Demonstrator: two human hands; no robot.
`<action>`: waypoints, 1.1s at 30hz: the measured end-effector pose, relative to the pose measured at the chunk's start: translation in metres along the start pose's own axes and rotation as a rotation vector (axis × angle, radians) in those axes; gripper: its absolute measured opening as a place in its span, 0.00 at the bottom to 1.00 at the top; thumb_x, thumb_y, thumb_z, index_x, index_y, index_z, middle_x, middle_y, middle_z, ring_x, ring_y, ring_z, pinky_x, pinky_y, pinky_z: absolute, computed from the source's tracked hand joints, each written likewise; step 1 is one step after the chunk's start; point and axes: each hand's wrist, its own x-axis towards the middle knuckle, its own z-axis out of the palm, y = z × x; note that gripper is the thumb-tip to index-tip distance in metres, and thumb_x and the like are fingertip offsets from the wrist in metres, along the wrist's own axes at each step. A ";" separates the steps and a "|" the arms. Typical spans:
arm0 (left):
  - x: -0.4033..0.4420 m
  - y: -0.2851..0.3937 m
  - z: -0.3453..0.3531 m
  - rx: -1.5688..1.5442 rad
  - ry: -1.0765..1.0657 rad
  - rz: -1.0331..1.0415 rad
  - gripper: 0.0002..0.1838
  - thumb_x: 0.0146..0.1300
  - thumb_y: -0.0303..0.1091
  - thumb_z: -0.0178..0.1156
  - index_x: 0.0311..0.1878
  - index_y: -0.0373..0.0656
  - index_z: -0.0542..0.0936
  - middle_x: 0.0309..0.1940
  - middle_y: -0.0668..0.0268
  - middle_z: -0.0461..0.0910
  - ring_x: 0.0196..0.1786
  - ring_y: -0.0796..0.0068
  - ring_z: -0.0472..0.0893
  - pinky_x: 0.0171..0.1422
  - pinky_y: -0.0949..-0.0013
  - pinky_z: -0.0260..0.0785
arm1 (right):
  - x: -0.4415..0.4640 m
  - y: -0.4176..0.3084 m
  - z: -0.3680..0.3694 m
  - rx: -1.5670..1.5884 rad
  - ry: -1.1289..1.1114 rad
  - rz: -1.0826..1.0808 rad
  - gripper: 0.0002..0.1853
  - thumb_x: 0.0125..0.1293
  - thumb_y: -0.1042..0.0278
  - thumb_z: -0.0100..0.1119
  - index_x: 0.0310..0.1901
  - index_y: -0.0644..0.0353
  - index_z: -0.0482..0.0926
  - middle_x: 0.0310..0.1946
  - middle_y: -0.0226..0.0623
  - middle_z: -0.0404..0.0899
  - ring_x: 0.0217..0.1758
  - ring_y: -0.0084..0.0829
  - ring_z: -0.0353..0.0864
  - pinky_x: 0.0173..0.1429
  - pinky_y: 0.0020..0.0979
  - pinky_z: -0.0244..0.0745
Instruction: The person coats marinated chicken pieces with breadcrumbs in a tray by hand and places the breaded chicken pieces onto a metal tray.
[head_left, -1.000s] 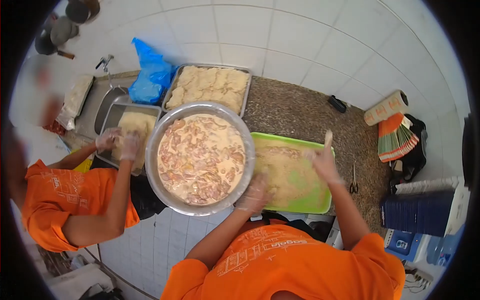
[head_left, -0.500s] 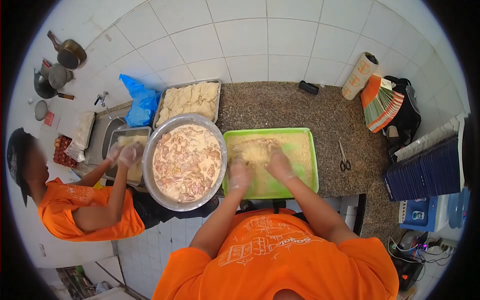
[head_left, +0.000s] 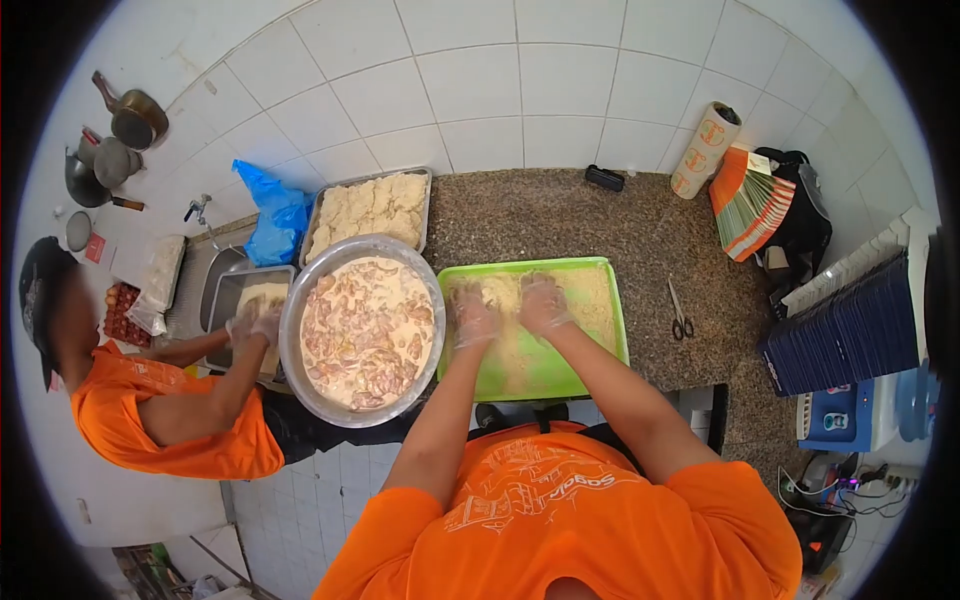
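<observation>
A shallow green tray [head_left: 540, 375] lies before me with pale breading crumbs [head_left: 588, 298] spread in it. My left hand [head_left: 473, 315], in a clear glove, rests on the crumbs at the tray's left side with fingers stretched away from me. Beside it, my right hand [head_left: 543, 304], gloved too, lies palm down with its fingers apart. A heap of crumbs [head_left: 501, 290] shows between them; anything under the palms is hidden. Close on the left stands a large metal basin [head_left: 290, 340] of raw meat pieces [head_left: 368, 330] in creamy liquid.
A metal tray [head_left: 428, 205] of breaded pieces [head_left: 368, 212] stands behind the basin, beside a blue bag [head_left: 275, 220]. At left, a co-worker [head_left: 180, 410] handles a metal pan [head_left: 228, 290]. Scissors [head_left: 681, 312] and a film roll [head_left: 706, 150] lie right.
My hands have moved forward from the sides of a crumb-covered piece and now lie flatter on the crumbs. The co-worker's hands have come closer together over the pan.
</observation>
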 end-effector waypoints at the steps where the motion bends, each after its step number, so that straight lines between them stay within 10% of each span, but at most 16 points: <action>1: 0.002 0.005 -0.010 -0.003 0.003 0.002 0.23 0.57 0.32 0.63 0.57 0.37 0.78 0.60 0.38 0.73 0.65 0.39 0.72 0.72 0.46 0.63 | 0.004 0.004 0.002 -0.003 0.003 0.000 0.23 0.60 0.58 0.66 0.51 0.68 0.81 0.49 0.58 0.83 0.55 0.55 0.82 0.63 0.44 0.77; 3: -0.004 0.012 -0.031 -0.153 -0.260 0.022 0.26 0.59 0.36 0.64 0.60 0.37 0.78 0.63 0.37 0.71 0.69 0.39 0.69 0.74 0.45 0.62 | 0.008 0.013 0.006 0.016 -0.506 -0.017 0.28 0.62 0.49 0.64 0.53 0.68 0.81 0.53 0.58 0.81 0.61 0.53 0.80 0.66 0.46 0.75; 6: -0.013 0.007 -0.038 -0.198 -0.511 0.125 0.26 0.62 0.36 0.62 0.64 0.38 0.77 0.64 0.37 0.71 0.71 0.38 0.68 0.74 0.44 0.61 | -0.011 0.028 -0.028 0.130 -0.561 0.053 0.30 0.64 0.47 0.62 0.53 0.69 0.81 0.53 0.59 0.81 0.60 0.53 0.80 0.66 0.48 0.74; 7: -0.011 0.003 -0.031 -0.195 -0.516 0.123 0.26 0.62 0.36 0.62 0.64 0.38 0.77 0.64 0.37 0.71 0.71 0.38 0.68 0.74 0.44 0.61 | -0.011 0.041 -0.023 0.134 -0.564 0.054 0.30 0.64 0.47 0.62 0.53 0.69 0.81 0.53 0.59 0.81 0.60 0.53 0.80 0.66 0.48 0.74; 9: -0.011 -0.004 -0.008 0.010 0.321 0.200 0.21 0.64 0.34 0.60 0.60 0.39 0.78 0.60 0.40 0.75 0.64 0.36 0.73 0.66 0.43 0.68 | -0.011 0.063 -0.007 0.109 -0.205 0.227 0.25 0.66 0.50 0.59 0.47 0.69 0.84 0.48 0.59 0.84 0.56 0.51 0.83 0.62 0.47 0.77; 15: 0.027 -0.012 0.049 -0.485 -0.375 0.033 0.20 0.69 0.37 0.56 0.60 0.38 0.78 0.58 0.44 0.79 0.63 0.45 0.77 0.70 0.49 0.67 | 0.026 0.018 0.011 0.339 -0.276 0.005 0.21 0.69 0.58 0.53 0.49 0.69 0.83 0.47 0.59 0.83 0.54 0.57 0.82 0.62 0.49 0.75; 22: -0.007 0.050 -0.021 0.224 -0.301 -0.166 0.25 0.67 0.41 0.58 0.66 0.44 0.77 0.64 0.51 0.75 0.65 0.53 0.74 0.63 0.40 0.65 | -0.025 0.070 -0.043 0.603 -0.475 -0.098 0.17 0.69 0.61 0.56 0.47 0.69 0.80 0.44 0.60 0.83 0.49 0.56 0.82 0.56 0.47 0.75; 28: 0.000 0.058 0.003 0.299 -0.100 0.186 0.29 0.66 0.41 0.58 0.71 0.44 0.73 0.67 0.50 0.71 0.67 0.52 0.70 0.59 0.44 0.63 | -0.078 0.100 -0.083 0.655 -0.371 0.184 0.16 0.71 0.61 0.57 0.50 0.66 0.81 0.42 0.54 0.85 0.48 0.37 0.85 0.55 0.40 0.76; 33: -0.026 0.070 0.007 0.287 -0.292 0.230 0.37 0.71 0.53 0.52 0.79 0.44 0.64 0.80 0.46 0.54 0.84 0.50 0.47 0.77 0.28 0.40 | -0.117 0.103 -0.062 0.720 -0.209 0.197 0.16 0.71 0.61 0.59 0.52 0.64 0.83 0.42 0.46 0.88 0.42 0.32 0.85 0.51 0.37 0.78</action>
